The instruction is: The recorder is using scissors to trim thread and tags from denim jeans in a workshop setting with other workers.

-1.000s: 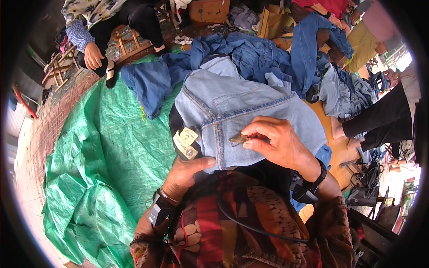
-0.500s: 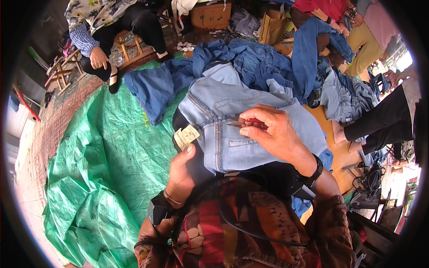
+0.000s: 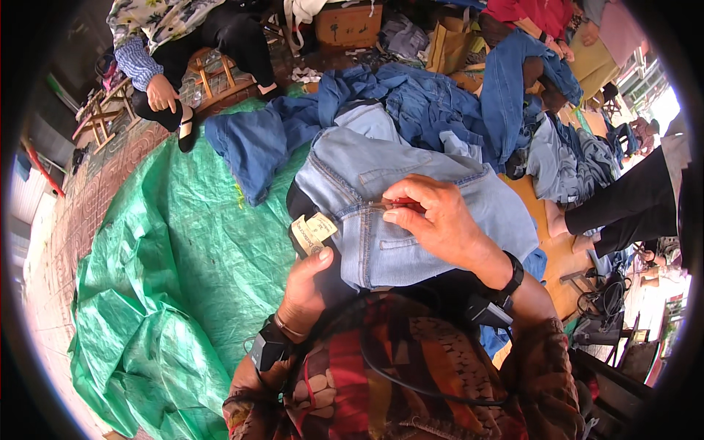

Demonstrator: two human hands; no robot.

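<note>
Light-blue jeans [image 3: 454,226] lie across my lap, with seams and a pocket outline showing. My left hand [image 3: 305,282] grips their near-left edge beside cream paper tags [image 3: 314,231], thumb raised and other fingers mostly hidden underneath. My right hand [image 3: 436,220] is closed round a small dark-red tool [image 3: 404,204], which looks like thread snips; its metal tip lies at the seam junction in the middle of the jeans.
A green tarp [image 3: 161,293] spreads at left. Darker jeans [image 3: 433,110] are heaped beyond my lap. A seated person's hand [image 3: 161,92] is upper left, other people [image 3: 517,26] upper right, and someone's dark-clad leg [image 3: 623,198] at right, near a wooden board [image 3: 535,209].
My right hand has moved up and left along the jeans, bringing the tool to the seam junction. My left hand has shifted slightly, still at the edge by the tags.
</note>
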